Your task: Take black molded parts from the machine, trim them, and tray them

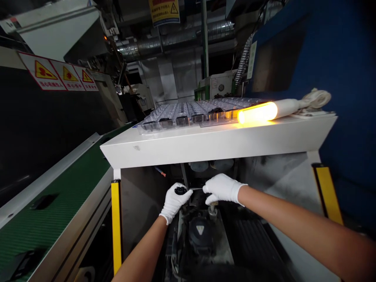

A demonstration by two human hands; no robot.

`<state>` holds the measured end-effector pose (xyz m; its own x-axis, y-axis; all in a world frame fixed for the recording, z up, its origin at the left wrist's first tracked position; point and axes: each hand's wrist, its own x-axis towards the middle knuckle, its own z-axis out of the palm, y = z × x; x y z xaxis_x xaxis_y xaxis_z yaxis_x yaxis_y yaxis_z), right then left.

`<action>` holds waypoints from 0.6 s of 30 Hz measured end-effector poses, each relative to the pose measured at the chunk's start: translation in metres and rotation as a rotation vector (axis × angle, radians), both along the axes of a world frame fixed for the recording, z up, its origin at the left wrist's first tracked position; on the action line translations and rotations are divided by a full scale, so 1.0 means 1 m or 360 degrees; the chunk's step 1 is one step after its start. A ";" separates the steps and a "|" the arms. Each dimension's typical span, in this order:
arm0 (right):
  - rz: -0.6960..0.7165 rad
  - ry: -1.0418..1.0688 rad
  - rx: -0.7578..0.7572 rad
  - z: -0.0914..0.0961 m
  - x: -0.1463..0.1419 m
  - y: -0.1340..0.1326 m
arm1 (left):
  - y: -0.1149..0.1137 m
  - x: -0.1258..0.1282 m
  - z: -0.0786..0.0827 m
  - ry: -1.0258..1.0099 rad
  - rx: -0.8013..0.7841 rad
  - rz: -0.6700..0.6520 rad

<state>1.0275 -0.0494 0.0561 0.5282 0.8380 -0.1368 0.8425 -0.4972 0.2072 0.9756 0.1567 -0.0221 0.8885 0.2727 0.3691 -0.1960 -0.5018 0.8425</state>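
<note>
- A dim workshop, with a pale grey back wall (186, 76) behind the machinery.
- Left hand (173, 201), white-gloved: fingers curled around a small, rounded black part (180, 190), thumb stretched rightward.
- Right hand (222, 188), white-gloved: fingertips pinched together on a thin, metallic-looking rod (196, 189) that points at the left thumb (whether they touch, I cannot tell).
- Below the hands: a round black cover (201, 236) with a pale triangle, crowding that side.
- Above: the thick front edge of a white, flat-topped table (205, 144); an open gap parts it from both gloves.
- On the table, near that edge: clear plastic compartmented trays (188, 111); right of them, a glowing yellow tubular lamp (258, 113).
- Sideways: a yellow upright bar (116, 227) stands well left of the left wrist, leaving room between; beyond it runs a ribbed green conveyor belt (75, 186).
</note>
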 end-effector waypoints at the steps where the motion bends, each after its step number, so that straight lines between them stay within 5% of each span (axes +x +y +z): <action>1: -0.0009 -0.0005 0.0000 0.000 -0.001 0.000 | -0.002 -0.001 0.000 -0.0011 -0.0012 0.0033; 10: -0.0027 -0.0069 0.0028 0.003 -0.012 0.000 | -0.011 -0.006 -0.001 0.0009 -0.0141 0.0119; 18: -0.0033 0.0035 -0.0024 0.003 -0.005 0.012 | 0.004 -0.014 -0.005 0.0132 -0.0227 -0.0103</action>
<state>1.0221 -0.0370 0.0591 0.5421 0.8247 -0.1612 0.8366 -0.5114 0.1965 0.9613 0.1603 -0.0269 0.9316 0.2586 0.2556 -0.1509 -0.3644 0.9189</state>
